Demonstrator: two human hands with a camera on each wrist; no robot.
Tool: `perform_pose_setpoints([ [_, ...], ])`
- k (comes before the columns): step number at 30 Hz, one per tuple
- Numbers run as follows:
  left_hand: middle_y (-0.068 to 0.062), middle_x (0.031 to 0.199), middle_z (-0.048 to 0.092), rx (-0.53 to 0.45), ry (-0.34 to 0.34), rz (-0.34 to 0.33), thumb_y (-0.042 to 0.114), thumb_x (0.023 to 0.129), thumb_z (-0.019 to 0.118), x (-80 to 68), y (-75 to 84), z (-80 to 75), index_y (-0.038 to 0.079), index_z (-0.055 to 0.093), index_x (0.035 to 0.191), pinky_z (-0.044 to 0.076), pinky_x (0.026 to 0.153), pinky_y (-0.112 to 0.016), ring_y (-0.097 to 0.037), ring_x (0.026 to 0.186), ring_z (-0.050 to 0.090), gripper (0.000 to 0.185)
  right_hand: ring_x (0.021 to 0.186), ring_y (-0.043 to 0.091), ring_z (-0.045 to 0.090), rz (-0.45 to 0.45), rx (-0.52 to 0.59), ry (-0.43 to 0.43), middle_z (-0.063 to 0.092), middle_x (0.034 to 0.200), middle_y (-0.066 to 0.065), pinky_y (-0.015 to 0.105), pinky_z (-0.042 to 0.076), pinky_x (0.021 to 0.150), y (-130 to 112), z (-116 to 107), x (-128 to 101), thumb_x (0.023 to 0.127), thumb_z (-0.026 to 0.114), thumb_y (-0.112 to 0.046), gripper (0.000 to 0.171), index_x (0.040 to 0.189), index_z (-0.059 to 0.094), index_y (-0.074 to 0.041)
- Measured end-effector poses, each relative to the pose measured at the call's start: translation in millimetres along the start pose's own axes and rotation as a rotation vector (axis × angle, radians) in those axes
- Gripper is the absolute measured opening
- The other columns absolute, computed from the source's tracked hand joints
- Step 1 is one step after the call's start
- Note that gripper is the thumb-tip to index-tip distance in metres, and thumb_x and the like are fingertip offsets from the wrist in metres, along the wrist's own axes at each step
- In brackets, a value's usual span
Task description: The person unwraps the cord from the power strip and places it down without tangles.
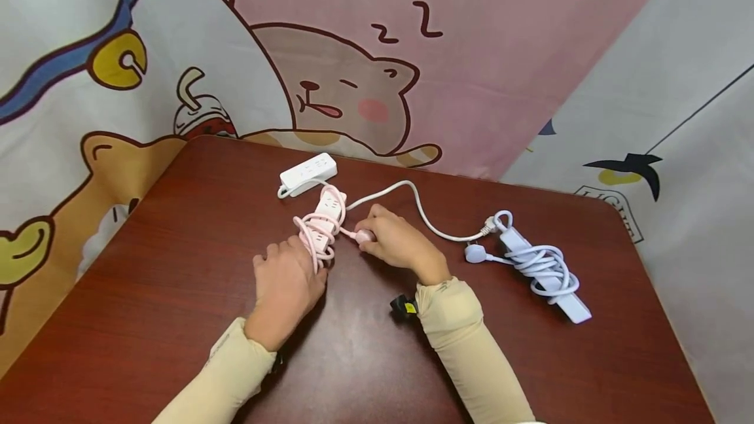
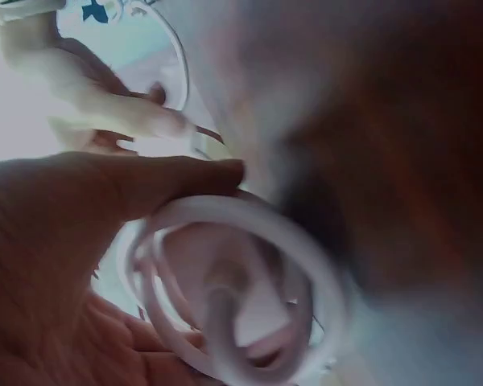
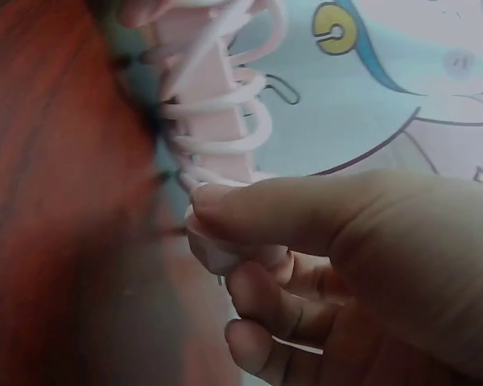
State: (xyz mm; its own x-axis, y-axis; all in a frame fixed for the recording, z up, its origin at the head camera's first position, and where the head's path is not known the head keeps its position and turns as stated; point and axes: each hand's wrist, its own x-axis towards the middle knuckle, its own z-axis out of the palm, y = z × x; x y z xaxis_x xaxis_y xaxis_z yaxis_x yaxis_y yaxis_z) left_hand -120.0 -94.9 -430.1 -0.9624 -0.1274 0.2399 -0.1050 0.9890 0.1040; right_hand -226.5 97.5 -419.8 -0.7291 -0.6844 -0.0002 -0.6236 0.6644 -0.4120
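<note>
while the right hand (image 1: 399,239) pinches its plug (image 1: 365,237), the pink strip (image 1: 323,222) lies leftward.

left hand (image 1: 288,280) apparently grips pink strip (image 1: 323,222), right hand (image 1: 402,239) pinches plug (image 1: 364,237).

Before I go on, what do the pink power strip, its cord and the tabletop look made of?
Pink power strip: probably hard, smooth plastic, judging by its flat faces and socket slots. Cord: likely a flexible, rubbery plastic sheath, since it bends in rounded loops around the strip. Tabletop: reddish-brown wood or wood-look laminate, unclear which; soft glare suggests a slight sheen.
</note>
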Motion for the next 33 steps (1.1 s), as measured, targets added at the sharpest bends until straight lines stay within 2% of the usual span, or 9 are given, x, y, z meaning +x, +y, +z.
perform_pose_setpoints([
  [3, -0.018, 0.088, 0.068, -0.071, 0.011, 0.041, 0.042, 0.072, 0.086, -0.6, -13.0, -3.1, -0.002, 0.059, 0.1, 0.048, 0.07, -0.053, -0.039, 0.085, 0.063, 0.058, 0.075, 0.013, 0.052, -0.032, -0.012, 0.021, 0.053, 0.094, 0.002, 0.028, 0.044, 0.068, -5.1, -10.0, -4.7, 0.094, 0.07, -0.017, 0.007, 0.099, 0.074, -0.017],
  [8, -0.018, 0.099, 0.071, -0.179, 0.075, 0.124, 0.038, 0.068, 0.091, 0.0, -33.5, -18.6, 0.001, 0.061, 0.121, 0.048, 0.074, -0.053, -0.039, 0.092, 0.063, 0.071, 0.077, 0.011, 0.05, -0.088, 0.014, 0.104, 0.054, 0.09, 0.0, 0.025, 0.044, 0.069, -14.8, -36.7, -21.2, 0.092, 0.067, -0.014, 0.009, 0.096, 0.074, -0.016],
  [13, -0.014, 0.108, 0.07, -0.311, 0.049, 0.125, 0.036, 0.068, 0.093, 8.3, -45.8, -38.5, 0.006, 0.059, 0.133, 0.047, 0.081, -0.053, -0.036, 0.098, 0.062, 0.079, 0.078, 0.007, 0.048, -0.123, 0.054, 0.2, 0.053, 0.087, -0.002, 0.024, 0.044, 0.069, -24.8, -66.6, -43.6, 0.094, 0.067, -0.017, 0.009, 0.098, 0.074, -0.017],
  [16, -0.013, 0.108, 0.069, -0.426, 0.009, 0.095, 0.035, 0.069, 0.093, 13.1, -48.4, -47.6, 0.006, 0.059, 0.132, 0.048, 0.08, -0.049, -0.031, 0.096, 0.061, 0.077, 0.076, 0.006, 0.048, -0.124, 0.075, 0.257, 0.053, 0.088, -0.004, 0.023, 0.044, 0.068, -27.4, -79.4, -56.1, 0.093, 0.068, -0.018, 0.01, 0.1, 0.075, -0.019],
  [19, -0.011, 0.105, 0.067, -0.563, -0.005, 0.088, 0.033, 0.069, 0.094, 18.5, -49.4, -53.8, 0.005, 0.061, 0.127, 0.048, 0.073, -0.04, -0.026, 0.089, 0.06, 0.073, 0.077, 0.007, 0.05, -0.101, 0.103, 0.318, 0.054, 0.09, -0.004, 0.022, 0.043, 0.067, -23.3, -87.9, -67.9, 0.092, 0.07, -0.019, 0.012, 0.102, 0.077, -0.021],
  [24, -0.007, 0.106, 0.068, -0.808, -0.034, 0.126, 0.027, 0.066, 0.097, 37.1, -50.3, -56.0, 0.007, 0.06, 0.125, 0.05, 0.068, -0.021, -0.019, 0.084, 0.061, 0.072, 0.08, 0.009, 0.051, -0.041, 0.171, 0.425, 0.053, 0.103, 0.004, 0.019, 0.044, 0.067, -3.1, -99.8, -88.4, 0.09, 0.077, -0.015, 0.014, 0.104, 0.078, -0.016],
  [28, -0.006, 0.112, 0.067, -0.961, -0.099, 0.153, 0.027, 0.067, 0.097, 56.2, -46.4, -55.3, 0.012, 0.059, 0.128, 0.052, 0.069, -0.017, -0.019, 0.089, 0.064, 0.073, 0.085, 0.006, 0.057, 0.035, 0.26, 0.477, 0.063, 0.119, 0.003, 0.016, 0.047, 0.071, 11.8, -109.2, -103.8, 0.092, 0.075, -0.011, 0.02, 0.111, 0.077, -0.015],
  [30, -0.005, 0.115, 0.066, -1.006, -0.127, 0.167, 0.027, 0.067, 0.097, 64.7, -42.3, -56.5, 0.015, 0.059, 0.129, 0.055, 0.071, -0.019, -0.019, 0.091, 0.066, 0.073, 0.086, 0.004, 0.061, 0.075, 0.303, 0.492, 0.069, 0.114, -0.001, 0.015, 0.048, 0.074, 15.0, -112.7, -109.0, 0.095, 0.072, -0.013, 0.02, 0.114, 0.076, -0.017],
  [33, -0.002, 0.12, 0.065, -1.01, -0.131, 0.209, 0.028, 0.067, 0.097, 77.1, -34.0, -58.9, 0.017, 0.061, 0.13, 0.054, 0.075, -0.021, -0.017, 0.095, 0.064, 0.073, 0.082, 0.003, 0.065, 0.119, 0.36, 0.527, 0.073, 0.096, -0.004, 0.015, 0.052, 0.073, 16.9, -116.5, -112.6, 0.098, 0.069, -0.015, 0.019, 0.116, 0.074, -0.016],
])
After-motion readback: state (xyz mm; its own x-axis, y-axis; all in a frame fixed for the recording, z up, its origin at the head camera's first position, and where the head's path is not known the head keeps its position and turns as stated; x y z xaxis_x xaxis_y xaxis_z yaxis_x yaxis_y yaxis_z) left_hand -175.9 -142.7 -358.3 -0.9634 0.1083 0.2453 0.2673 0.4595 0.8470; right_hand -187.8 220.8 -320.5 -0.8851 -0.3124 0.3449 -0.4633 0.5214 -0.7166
